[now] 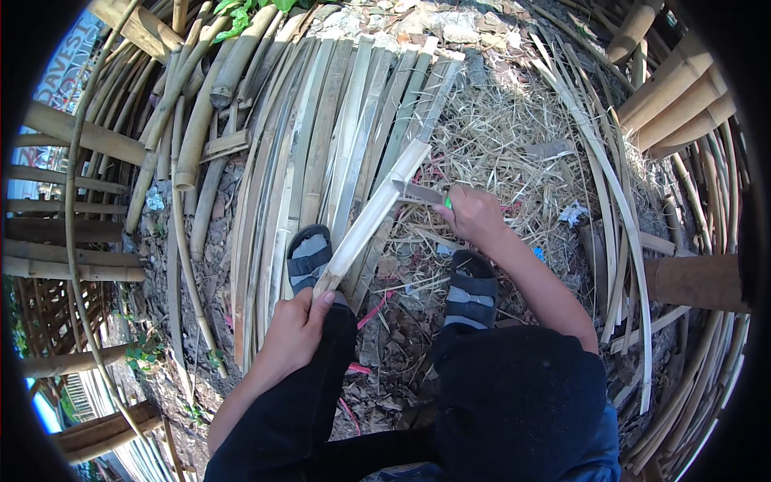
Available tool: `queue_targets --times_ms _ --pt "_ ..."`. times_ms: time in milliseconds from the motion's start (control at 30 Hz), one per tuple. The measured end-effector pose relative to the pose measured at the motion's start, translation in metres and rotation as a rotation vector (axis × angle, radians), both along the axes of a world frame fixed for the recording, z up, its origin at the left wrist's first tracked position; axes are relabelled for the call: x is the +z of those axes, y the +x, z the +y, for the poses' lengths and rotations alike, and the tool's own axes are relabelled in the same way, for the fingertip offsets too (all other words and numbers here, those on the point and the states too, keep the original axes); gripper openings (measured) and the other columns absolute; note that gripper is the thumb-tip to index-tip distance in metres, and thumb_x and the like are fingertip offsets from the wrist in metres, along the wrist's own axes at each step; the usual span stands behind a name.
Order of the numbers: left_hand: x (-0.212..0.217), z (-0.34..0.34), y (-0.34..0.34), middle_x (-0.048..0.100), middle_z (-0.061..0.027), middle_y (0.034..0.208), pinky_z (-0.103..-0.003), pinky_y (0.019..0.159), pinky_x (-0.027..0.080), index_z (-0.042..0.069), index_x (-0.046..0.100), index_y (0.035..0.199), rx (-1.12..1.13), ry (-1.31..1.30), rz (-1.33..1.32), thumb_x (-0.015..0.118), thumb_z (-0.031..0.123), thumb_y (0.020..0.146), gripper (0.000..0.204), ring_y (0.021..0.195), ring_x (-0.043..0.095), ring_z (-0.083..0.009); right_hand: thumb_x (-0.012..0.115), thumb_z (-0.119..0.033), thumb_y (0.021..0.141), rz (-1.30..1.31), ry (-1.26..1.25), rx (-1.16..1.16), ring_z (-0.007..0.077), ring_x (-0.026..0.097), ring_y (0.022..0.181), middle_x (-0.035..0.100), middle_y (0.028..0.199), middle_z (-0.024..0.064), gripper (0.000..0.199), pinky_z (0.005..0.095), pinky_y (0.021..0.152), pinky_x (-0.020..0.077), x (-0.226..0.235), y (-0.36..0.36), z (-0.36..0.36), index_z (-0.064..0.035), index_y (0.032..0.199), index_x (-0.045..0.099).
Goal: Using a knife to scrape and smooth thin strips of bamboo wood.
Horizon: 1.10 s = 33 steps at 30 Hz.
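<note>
My left hand (299, 323) is closed around the near end of a pale split bamboo strip (372, 221), which slants away from me up to the right over my left sandal. A knife (421, 192) with a green mark by its handle is gripped in my right hand (475, 214). Its blade lies against the strip's upper part, where a shaving seems to lift. Beneath the strip's far end, many flat bamboo slats (341, 120) lie side by side on the ground. The knife's handle is mostly hidden in my fingers.
Bamboo shavings (502, 132) cover the ground ahead and right. Whole bamboo poles (210, 112) stand or lean at the left, and thick ones (683, 92) at the far right. Long thin strips (614, 201) curve down the right side. My sandalled feet (471, 293) flank the work.
</note>
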<state>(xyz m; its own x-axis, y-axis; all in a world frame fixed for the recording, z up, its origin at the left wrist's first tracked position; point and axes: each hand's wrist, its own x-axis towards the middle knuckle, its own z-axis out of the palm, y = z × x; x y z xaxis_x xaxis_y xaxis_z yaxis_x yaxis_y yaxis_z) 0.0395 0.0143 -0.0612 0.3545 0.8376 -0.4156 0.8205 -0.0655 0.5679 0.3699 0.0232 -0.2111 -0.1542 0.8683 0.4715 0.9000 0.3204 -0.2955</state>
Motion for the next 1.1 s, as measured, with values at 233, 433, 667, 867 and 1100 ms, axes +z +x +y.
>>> queue_targets --times_ms 233,433,667,867,1100 --pt "0.000 -0.003 -0.007 0.049 -0.0210 0.056 -0.042 0.053 0.039 -0.006 0.056 0.079 0.010 -0.033 -0.016 0.052 0.034 0.102 0.046 0.050 0.042 -0.0275 0.051 -0.043 0.098 -0.125 -0.006 -0.188 0.0347 0.062 0.053 0.060 0.061 0.0162 0.046 0.0447 0.050 0.0517 0.001 0.055 0.018 -0.0018 0.080 0.059" --pt "-0.006 -0.004 -0.025 0.047 -0.0124 0.055 -0.039 0.052 0.038 -0.006 0.058 0.080 0.094 -0.063 -0.101 0.052 0.035 0.102 0.047 0.053 0.043 -0.0169 0.046 -0.049 0.100 0.283 -0.086 -0.710 0.0465 0.062 0.062 0.062 0.064 0.0253 0.057 0.0536 0.059 0.0484 0.038 0.118 -0.004 0.0031 0.080 0.061" --pt "0.016 0.008 -0.001 0.059 -0.0232 0.061 -0.048 0.057 0.045 -0.005 0.058 0.076 -0.057 0.177 0.024 0.052 0.037 0.100 0.049 0.058 0.060 -0.0411 0.074 -0.049 0.082 0.521 -0.309 -0.254 0.0307 0.051 0.053 0.051 0.061 0.0134 0.057 0.0451 0.054 0.0407 0.110 0.048 -0.027 0.0008 0.065 0.053" --pt "0.097 0.025 0.032 0.061 -0.0267 0.066 -0.052 0.066 0.049 -0.006 0.060 0.081 -0.274 0.360 0.200 0.049 0.044 0.100 0.054 0.071 0.064 -0.0455 0.084 -0.025 0.065 0.155 0.451 0.205 0.0332 0.060 0.096 0.062 0.100 0.0175 0.037 0.0429 0.075 0.0470 0.178 0.023 -0.030 0.0001 0.062 0.056" --pt "0.180 0.007 0.087 0.065 -0.0262 0.075 -0.051 0.076 0.052 -0.005 0.063 0.088 -0.648 0.433 0.443 0.041 0.056 0.099 0.066 0.078 0.065 -0.0436 0.071 -0.010 0.057 0.029 0.399 0.379 0.0280 0.063 0.089 0.061 0.084 0.0102 0.018 0.0418 0.078 0.0503 0.181 0.041 -0.023 -0.0038 0.067 0.057"
